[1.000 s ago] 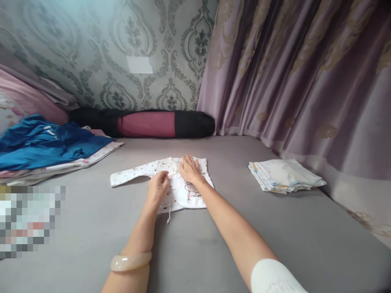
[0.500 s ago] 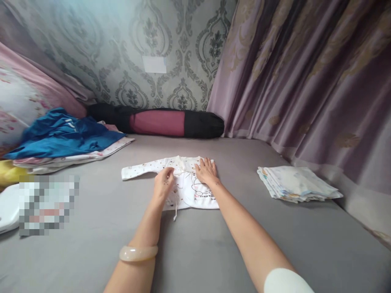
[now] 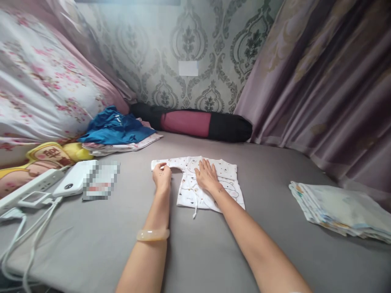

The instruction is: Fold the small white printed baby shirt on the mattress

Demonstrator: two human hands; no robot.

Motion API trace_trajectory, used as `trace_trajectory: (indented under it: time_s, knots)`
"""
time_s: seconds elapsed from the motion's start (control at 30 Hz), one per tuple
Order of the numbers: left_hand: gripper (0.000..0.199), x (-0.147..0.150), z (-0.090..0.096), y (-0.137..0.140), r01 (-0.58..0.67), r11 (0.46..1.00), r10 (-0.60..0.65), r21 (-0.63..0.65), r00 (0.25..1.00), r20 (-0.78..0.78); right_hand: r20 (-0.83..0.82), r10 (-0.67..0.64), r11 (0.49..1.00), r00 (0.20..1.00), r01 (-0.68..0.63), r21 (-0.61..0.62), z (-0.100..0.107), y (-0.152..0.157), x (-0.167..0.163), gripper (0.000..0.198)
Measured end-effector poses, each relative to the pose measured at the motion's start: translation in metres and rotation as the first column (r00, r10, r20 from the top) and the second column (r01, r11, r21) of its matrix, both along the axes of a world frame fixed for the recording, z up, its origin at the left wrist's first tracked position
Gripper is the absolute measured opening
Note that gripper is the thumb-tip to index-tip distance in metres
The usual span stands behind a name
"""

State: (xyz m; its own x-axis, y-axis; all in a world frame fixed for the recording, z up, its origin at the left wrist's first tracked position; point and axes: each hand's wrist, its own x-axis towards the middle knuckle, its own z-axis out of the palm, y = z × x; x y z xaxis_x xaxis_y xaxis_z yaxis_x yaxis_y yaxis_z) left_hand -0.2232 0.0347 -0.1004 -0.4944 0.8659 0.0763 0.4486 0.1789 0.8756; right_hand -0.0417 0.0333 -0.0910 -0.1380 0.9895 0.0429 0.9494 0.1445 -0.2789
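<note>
A small white baby shirt (image 3: 187, 191) with tiny prints, a line-drawn animal and tie strings lies spread on the grey sheet. Its left sleeve stretches out sideways, while the right sleeve is folded over the chest. My left hand (image 3: 162, 176) is at that outstretched sleeve near the cuff, thumb and fingers pinched on the cloth. On the upper middle of the shirt my right hand (image 3: 208, 176) rests flat, fingers extended, pressing the fabric. A pale bangle (image 3: 152, 235) circles my left forearm.
A folded cloth stack (image 3: 339, 207) lies right. At left are a blue garment (image 3: 117, 126) on folded clothes, a yellow plush item (image 3: 50, 154), a white power bank (image 3: 76, 178), a power strip (image 3: 33, 189) with cables, and a blurred packet (image 3: 102, 179). A black-and-maroon roll (image 3: 186, 123) lies along the wall.
The view has turned left. My left hand has moved from the shirt's body out to the left sleeve's cuff. My right hand has shifted from the right shoulder towards the shirt's middle.
</note>
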Motion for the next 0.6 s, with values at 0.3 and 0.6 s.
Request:
trace_trajectory:
  time_s: [0.3, 0.6]
  knots:
    - [0.035, -0.004, 0.015, -0.001, -0.169, 0.982, 0.19, -0.087, 0.87, 0.456, 0.073, -0.011, 1.0, 0.997, 0.011, 0.0, -0.01, 0.007, 0.0, 0.061]
    - [0.031, -0.006, 0.025, 0.009, -0.329, 0.944, 0.209, 0.002, 0.606, 0.767, 0.076, 0.015, 1.0, 0.997, -0.015, -0.002, -0.005, 0.007, 0.0, 0.059]
